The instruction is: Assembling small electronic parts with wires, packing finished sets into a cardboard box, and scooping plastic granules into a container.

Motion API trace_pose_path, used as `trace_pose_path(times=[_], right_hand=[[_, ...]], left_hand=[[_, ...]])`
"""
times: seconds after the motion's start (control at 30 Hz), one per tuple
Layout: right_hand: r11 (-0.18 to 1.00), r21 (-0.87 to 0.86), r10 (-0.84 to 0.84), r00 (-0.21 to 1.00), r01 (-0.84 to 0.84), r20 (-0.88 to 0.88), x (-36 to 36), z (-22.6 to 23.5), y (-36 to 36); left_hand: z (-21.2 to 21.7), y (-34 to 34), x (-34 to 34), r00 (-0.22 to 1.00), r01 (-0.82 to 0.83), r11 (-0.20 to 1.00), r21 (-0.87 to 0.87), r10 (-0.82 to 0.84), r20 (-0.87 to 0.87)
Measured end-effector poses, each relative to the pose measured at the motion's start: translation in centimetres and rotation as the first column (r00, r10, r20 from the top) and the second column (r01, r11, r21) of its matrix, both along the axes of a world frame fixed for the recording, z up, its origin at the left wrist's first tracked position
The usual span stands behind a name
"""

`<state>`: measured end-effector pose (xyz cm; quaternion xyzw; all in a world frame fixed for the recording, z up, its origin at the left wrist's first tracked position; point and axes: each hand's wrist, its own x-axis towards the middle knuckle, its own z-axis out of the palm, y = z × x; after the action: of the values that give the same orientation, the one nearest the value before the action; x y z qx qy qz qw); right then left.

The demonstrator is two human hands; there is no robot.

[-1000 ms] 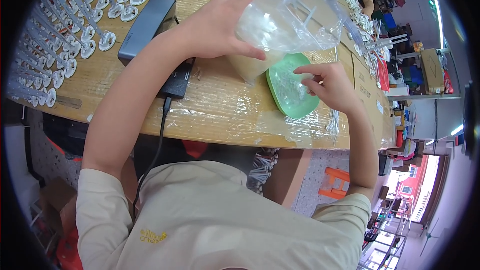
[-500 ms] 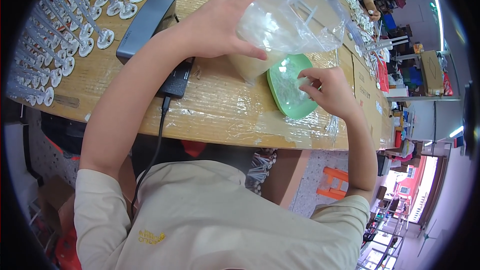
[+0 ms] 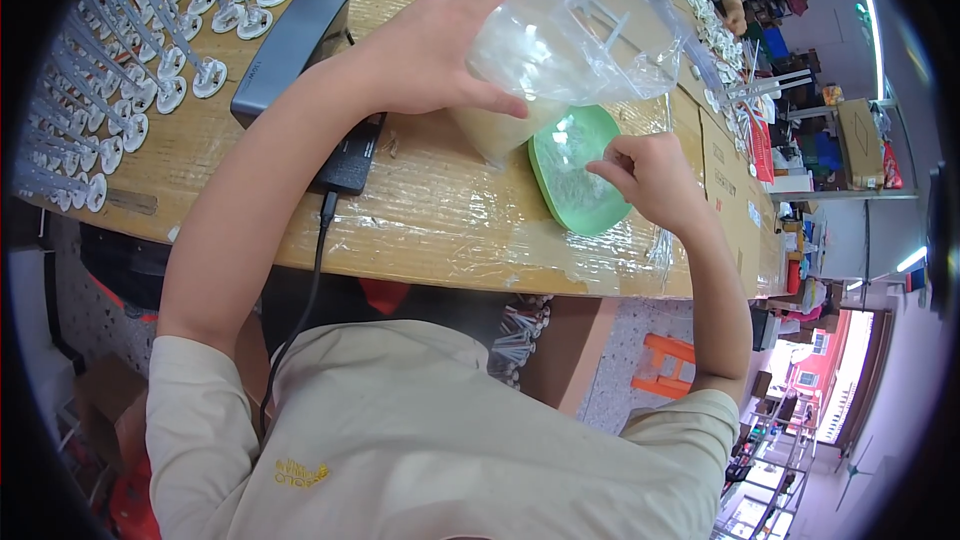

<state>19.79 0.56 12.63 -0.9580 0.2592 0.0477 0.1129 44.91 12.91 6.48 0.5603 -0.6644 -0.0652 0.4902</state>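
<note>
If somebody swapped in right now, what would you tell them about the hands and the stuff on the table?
Left hand: gripping a clear plastic bag, held up above the table with white sticks inside.
Right hand: fingers pinched together over the green dish; whether they hold a piece is too small to tell.
The dish lies on the wooden table, with small clear bits in it.
Done: rows of white stands fill the table's left side.
Left: the bag's contents.

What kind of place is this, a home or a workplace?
Probably a small assembly workshop. Rows of identical white stemmed parts stand on the long wooden bench, the left hand holds a clear plastic bag over a green tray, and stocked shelves stand beyond.
</note>
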Motion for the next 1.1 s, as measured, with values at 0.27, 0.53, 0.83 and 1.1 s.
trace_pose_path(times=[0.27, 0.53, 0.83, 1.1], right_hand=[[0.996, -0.039, -0.081, 0.994, 0.084, 0.073, 0.2, -0.7, 0.0], [0.972, -0.209, -0.095, 0.992, 0.111, 0.087, 0.8, -0.9, -0.2], [1.000, 0.014, 0.009, 0.988, -0.012, 0.152, -1.2, -0.1, 0.3], [0.943, -0.154, 0.307, 0.950, -0.295, 0.058, -4.1, -3.0, 1.1]], left_hand=[[0.3, 0.1, 0.1, 1.000, 0.026, 0.997, 0.068, -0.026, -0.003], [0.2, -0.1, 0.1, 0.999, 0.039, 0.999, 0.024, -0.038, -0.014], [0.0, 0.2, 0.0, 1.000, -0.008, 1.000, -0.013, 0.008, 0.010], [0.3, -0.1, 0.3, 0.997, 0.070, 0.997, 0.025, -0.070, -0.014]])
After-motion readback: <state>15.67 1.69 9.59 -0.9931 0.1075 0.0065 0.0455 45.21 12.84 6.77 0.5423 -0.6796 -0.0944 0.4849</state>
